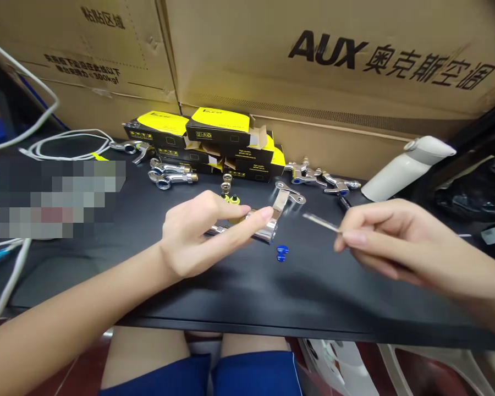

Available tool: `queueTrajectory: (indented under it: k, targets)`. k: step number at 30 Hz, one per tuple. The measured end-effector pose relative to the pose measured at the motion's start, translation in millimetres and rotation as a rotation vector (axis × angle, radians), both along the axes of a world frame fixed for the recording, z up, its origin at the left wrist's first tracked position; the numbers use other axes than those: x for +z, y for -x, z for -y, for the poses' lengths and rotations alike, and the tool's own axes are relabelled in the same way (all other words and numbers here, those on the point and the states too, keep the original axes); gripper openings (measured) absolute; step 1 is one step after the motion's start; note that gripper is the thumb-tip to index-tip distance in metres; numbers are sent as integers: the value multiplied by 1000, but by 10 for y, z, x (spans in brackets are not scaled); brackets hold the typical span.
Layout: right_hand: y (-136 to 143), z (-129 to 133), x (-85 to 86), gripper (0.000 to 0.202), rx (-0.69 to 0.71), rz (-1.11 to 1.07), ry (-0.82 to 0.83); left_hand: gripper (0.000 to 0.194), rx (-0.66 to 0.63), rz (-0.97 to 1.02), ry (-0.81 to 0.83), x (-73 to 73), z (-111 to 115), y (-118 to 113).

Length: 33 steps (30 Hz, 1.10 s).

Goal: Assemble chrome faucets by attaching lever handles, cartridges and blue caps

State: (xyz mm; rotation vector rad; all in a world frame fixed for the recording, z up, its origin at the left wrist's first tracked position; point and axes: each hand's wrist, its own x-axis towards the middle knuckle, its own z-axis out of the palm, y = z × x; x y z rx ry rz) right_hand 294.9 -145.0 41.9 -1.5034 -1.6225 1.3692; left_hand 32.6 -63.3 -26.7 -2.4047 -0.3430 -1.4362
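One chrome fitting (265,233) noted over the surface (313,308), clamped in the left hand (202,234); slim tool (322,222) pinched in the right hand (381,236). Judgement on fitting: rigid, fairly weighty, slippery when smooth; best gripped around cylindrical body.

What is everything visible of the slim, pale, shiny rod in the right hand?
The slim, pale, shiny rod looks straight, perhaps metal or clear plastic; blur hides its tip's shape. The right hand pinches it between thumb and fingers, hiding its other end. It slants above the black desk, tip pointing left.
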Motion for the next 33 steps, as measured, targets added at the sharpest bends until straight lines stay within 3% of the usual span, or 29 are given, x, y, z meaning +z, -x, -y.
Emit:
queueTrajectory:
  k: [2, 4, 10, 14, 18, 20, 23, 27, 33]
  targets:
    - [-112, -109, -121, 25, -145, -56, -176, 27, 6, -43, 7, 18, 24, -4]
    - [-197, -231, -280, 26, -194, 54, -277, 22, 21, -70, 13, 36, 74, -21]
    - [-278, -431, -769, 23, 84, 797, -639, 21, 30, -4, 162, 48, 180, -63]
    - [-243, -472, -935, 24, 142, 909, -676, 20, -10, -90, 129, 48, 139, -26]
    - [-182, -504, -985, 24, 150, 1021, -739, 25, -81, -108, 122, -17, 87, -38]
    - [-156, -494, -988, 22, 124, 1014, -813, 29, -149, -55, 192, -60, 78, -79]
    - [-116, -427, -971, 16, 154, 773, -911, 32, -208, 12, 430, -92, 88, -155]
    - [-55, -299, -949, 14, 303, 467, -773, 30, -276, 25, 596, -89, 107, -219]
    - [-20, -261, -1013, 13, 323, 417, -624, 31, -325, 6, 640, -95, 149, -228]
